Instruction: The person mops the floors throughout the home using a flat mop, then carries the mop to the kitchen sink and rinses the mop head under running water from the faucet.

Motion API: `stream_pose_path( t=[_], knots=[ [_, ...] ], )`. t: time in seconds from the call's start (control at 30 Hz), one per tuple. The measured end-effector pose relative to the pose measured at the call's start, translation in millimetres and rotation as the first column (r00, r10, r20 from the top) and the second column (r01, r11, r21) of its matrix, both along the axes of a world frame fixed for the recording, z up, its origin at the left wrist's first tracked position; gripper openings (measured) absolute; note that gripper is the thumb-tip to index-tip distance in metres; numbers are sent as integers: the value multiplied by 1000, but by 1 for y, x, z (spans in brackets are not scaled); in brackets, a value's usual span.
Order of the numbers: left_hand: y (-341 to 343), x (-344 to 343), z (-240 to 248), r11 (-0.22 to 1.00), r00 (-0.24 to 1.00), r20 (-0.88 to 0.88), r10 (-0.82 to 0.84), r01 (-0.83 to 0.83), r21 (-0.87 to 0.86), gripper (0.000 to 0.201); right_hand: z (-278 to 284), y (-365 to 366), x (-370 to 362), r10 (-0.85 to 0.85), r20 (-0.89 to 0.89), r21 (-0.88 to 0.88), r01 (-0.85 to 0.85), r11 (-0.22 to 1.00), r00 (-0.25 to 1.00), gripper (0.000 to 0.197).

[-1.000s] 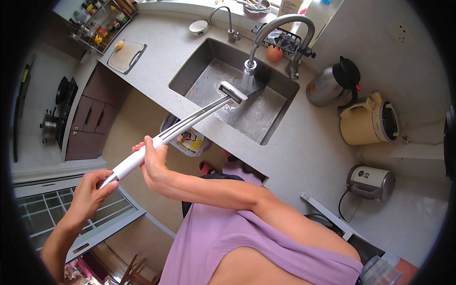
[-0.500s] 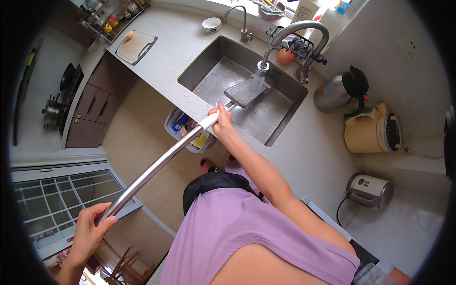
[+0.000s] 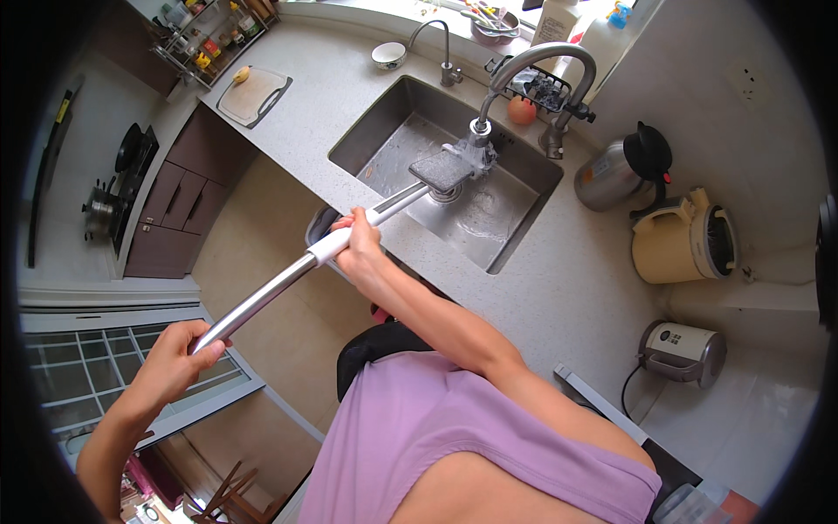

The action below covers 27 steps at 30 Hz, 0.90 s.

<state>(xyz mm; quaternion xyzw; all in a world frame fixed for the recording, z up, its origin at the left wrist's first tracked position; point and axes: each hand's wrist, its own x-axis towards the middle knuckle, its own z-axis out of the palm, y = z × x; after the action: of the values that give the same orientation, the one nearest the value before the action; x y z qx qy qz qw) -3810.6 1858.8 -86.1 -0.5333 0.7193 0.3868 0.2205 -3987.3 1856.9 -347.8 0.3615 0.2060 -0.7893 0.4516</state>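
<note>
A mop (image 3: 278, 295) with a long silver pole, a white sleeve and a small flat grey head (image 3: 441, 169) slants across the view. My left hand (image 3: 179, 354) is closed around the pole's near end. My right hand (image 3: 358, 240) grips the white sleeve just outside the counter's front edge. The mop head is over the steel sink (image 3: 515, 229), tilted, near the drain. Water from the curved faucet (image 3: 478, 129) strikes its far edge and splashes.
Left of the sink are a cutting board (image 3: 253, 96) and a patterned bowl (image 3: 389, 56). A red round fruit (image 3: 522, 111) sits behind the faucet. To the right stand a steel jug (image 3: 615, 170), a yellow appliance (image 3: 672, 240) and a kettle (image 3: 683, 353). A bin is partly hidden below the counter.
Both hands have moved farther from my body, the right one also leftward. The mop head has shifted slightly left and tilted, so the water now hits its far edge.
</note>
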Motion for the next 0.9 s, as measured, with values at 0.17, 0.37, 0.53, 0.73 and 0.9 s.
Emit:
stream_pose_path(
  t=[0.17,0.37,0.53,0.73,0.9],
  knots=[
    [-9,-32,-9,998,999,0,51,-51,42,17,66,5,53,119,-53,-96,-124,988,991,15],
    [-16,-24,-23,998,995,-82,-64,65,9,23,94,15,83,164,-46,-160,-170,972,985,19],
    [1,19,-12,995,995,-40,-93,92,-37,22,-10,9,8,60,-122,-158,-79,984,991,16],
    [24,36,13,998,997,41,-60,59,16,18,-104,22,-88,-24,-68,-87,18,996,997,14],
    [23,26,18,933,931,192,-309,336,-128,23,-101,14,-86,-84,91,83,77,994,992,19]
  ],
)
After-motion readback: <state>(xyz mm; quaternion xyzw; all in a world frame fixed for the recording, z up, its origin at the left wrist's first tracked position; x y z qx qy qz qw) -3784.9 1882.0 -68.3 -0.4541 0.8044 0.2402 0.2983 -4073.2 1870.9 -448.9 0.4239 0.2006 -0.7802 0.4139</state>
